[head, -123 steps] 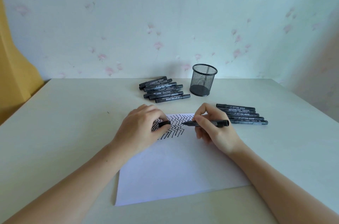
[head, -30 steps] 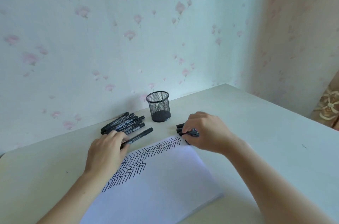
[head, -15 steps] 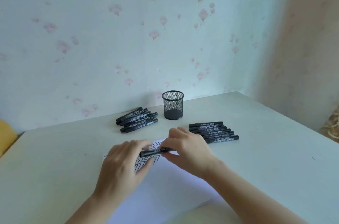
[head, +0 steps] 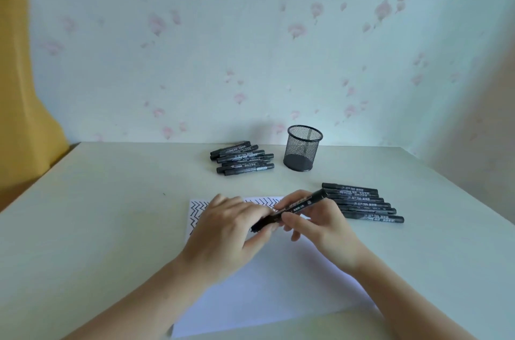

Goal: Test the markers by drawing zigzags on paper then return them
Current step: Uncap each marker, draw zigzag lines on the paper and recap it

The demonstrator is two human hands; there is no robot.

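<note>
Biggest thing first: your pale, smooth bench point(head: 111, 228) sits against pink-flowered wallpaper, and the white sheet of paper point(head: 278, 284) lies flat on it, zigzag rows point(head: 199, 207) along its far edge. Behind the paper stands a black mesh pen cup point(head: 303, 148), a heap of black markers point(head: 242, 158) just left of the cup. A neat row of black markers point(head: 362, 204) sits just right of the paper. Over the paper, your right hand point(head: 320, 225) grips the barrel of one black marker point(head: 292, 210); your left hand point(head: 228, 231) pinches its cap end. Looks like uncapping, so pull straight and keep the tip over the paper.
</note>
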